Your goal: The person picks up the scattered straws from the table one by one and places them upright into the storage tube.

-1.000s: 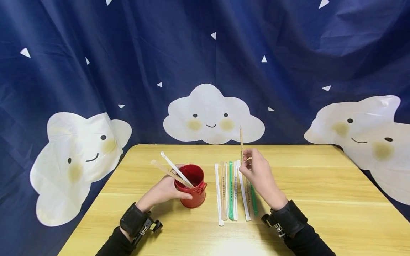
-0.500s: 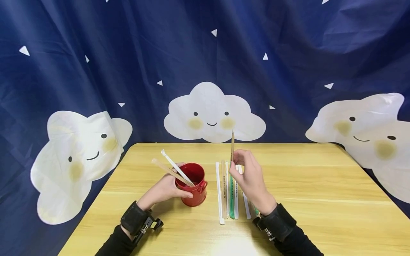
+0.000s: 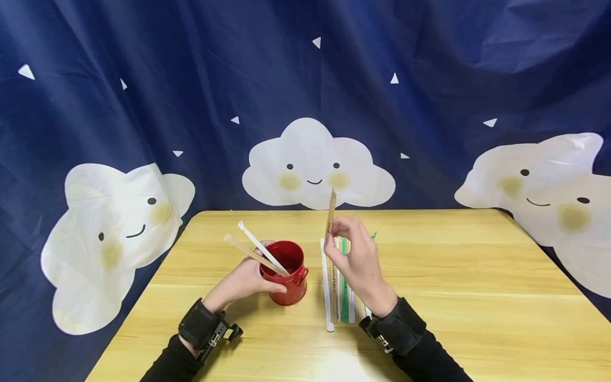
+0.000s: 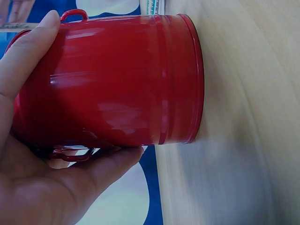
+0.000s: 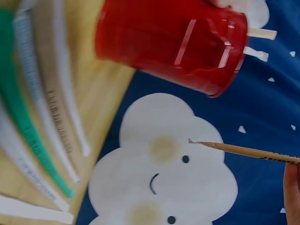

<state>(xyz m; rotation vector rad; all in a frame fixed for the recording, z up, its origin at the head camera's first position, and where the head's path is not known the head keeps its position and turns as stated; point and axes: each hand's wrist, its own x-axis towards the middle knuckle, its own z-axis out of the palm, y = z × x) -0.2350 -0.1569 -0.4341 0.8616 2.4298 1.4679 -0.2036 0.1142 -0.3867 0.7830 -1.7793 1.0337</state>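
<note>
Red glossy round bucket [image 3: 289, 295], one, gripped by the left hand [image 3: 244, 281]; the right hand [image 3: 359, 262] pinches one slim brown straw [image 3: 331, 212] above a row of wrapped straws [image 3: 345, 302]; pale wooden table [image 3: 468, 286] spreads wide rightward, far edge beyond both hands; inside the bucket, one slim white straw [image 3: 256, 243], one slim tan straw [image 3: 242, 248]; row partly hidden, uncountable.

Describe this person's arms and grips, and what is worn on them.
Black sleeves cover both forearms. Each wrist has a wide black band with a small dark device on a metallic bracket. The left grip and right grip are ungloved.
</note>
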